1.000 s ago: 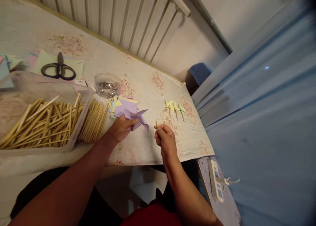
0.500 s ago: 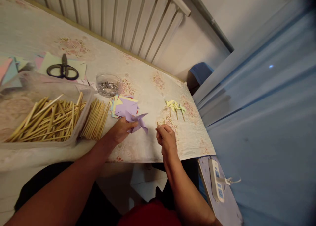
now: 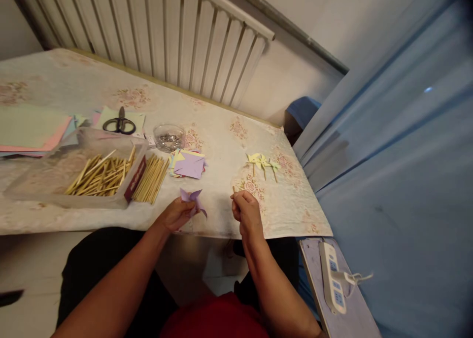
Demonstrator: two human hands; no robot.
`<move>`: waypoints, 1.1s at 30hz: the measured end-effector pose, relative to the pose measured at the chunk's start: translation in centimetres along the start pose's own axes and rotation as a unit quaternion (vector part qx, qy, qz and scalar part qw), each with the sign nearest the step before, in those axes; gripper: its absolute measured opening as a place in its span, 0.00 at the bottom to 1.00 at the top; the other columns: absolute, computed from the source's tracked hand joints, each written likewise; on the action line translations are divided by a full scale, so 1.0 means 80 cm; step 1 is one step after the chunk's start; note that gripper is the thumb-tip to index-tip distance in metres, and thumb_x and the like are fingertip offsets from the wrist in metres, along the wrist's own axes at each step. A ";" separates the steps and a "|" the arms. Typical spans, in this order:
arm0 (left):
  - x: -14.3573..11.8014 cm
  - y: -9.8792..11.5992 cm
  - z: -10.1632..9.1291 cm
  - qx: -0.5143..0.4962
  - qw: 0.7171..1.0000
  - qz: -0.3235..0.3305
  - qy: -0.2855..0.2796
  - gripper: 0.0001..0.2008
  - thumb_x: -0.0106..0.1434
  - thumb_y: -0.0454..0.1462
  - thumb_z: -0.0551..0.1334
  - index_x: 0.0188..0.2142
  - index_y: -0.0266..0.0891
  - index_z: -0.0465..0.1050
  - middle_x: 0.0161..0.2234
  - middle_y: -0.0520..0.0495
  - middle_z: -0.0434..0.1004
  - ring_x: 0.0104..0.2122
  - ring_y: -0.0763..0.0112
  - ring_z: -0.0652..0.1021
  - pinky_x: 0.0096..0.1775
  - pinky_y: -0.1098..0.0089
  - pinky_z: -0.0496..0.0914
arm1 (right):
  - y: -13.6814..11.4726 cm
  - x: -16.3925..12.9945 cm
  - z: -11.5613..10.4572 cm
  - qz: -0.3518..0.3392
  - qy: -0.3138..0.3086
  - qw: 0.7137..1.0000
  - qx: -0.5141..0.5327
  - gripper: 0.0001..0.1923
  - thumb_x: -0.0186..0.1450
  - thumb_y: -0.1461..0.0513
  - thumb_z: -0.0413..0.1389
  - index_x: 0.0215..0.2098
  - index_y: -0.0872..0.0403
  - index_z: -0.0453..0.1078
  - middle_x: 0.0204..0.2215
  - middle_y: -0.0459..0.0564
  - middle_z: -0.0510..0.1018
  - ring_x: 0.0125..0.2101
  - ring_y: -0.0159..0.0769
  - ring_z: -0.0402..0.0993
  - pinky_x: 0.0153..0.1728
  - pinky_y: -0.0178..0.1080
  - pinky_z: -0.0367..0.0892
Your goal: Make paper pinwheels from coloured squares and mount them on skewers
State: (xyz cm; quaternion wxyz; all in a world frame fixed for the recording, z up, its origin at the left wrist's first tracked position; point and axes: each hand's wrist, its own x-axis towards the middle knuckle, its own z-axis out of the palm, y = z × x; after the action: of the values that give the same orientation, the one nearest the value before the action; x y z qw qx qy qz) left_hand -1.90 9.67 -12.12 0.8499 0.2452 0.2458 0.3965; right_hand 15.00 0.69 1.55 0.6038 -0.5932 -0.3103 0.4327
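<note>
Holding a folded purple paper pinwheel pinched in the left hand above the table edge, facing the right hand, whose fingers close on a thin wooden stick, upright, with spare sticks beside.

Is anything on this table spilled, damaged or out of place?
Nothing is spilled or damaged. One oddity: a bundle of sticks lies on the table beside the clear tray, not in it. The left hand holds a purple pinwheel, the right hand a stick.
</note>
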 end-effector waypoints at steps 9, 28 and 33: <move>-0.008 -0.009 0.003 -0.038 0.997 0.030 0.053 0.11 0.47 0.25 0.69 0.31 0.32 0.72 0.25 0.48 0.77 0.25 0.72 0.77 0.34 0.70 0.74 | -0.013 -0.027 -0.024 -0.019 -0.033 0.999 0.028 0.08 0.56 0.58 0.53 0.23 0.54 0.63 0.10 0.35 0.56 0.11 0.22 0.43 0.12 0.29 0.38; -0.009 -0.008 0.009 -0.026 0.996 0.040 0.072 0.09 0.50 0.23 0.66 0.28 0.33 0.70 0.23 0.50 0.74 0.23 0.75 0.75 0.33 0.70 0.75 | -0.031 -0.042 -0.043 0.018 -0.081 0.992 0.099 0.07 0.55 0.57 0.53 0.29 0.53 0.63 0.09 0.33 0.58 0.09 0.21 0.41 0.11 0.28 0.36; -0.010 -0.008 0.012 -0.032 0.996 0.040 0.073 0.08 0.51 0.23 0.65 0.28 0.33 0.70 0.24 0.49 0.74 0.24 0.75 0.76 0.32 0.71 0.75 | -0.034 -0.044 -0.046 0.015 -0.082 0.992 0.096 0.07 0.55 0.57 0.53 0.27 0.52 0.62 0.09 0.34 0.58 0.09 0.22 0.40 0.10 0.29 0.35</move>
State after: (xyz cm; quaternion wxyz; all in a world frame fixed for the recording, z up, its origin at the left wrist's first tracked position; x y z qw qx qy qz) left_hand -1.45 8.44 -11.58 0.8206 0.1982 0.2847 0.4541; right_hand 17.19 -3.90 4.37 0.6238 -0.4998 -0.3069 0.5166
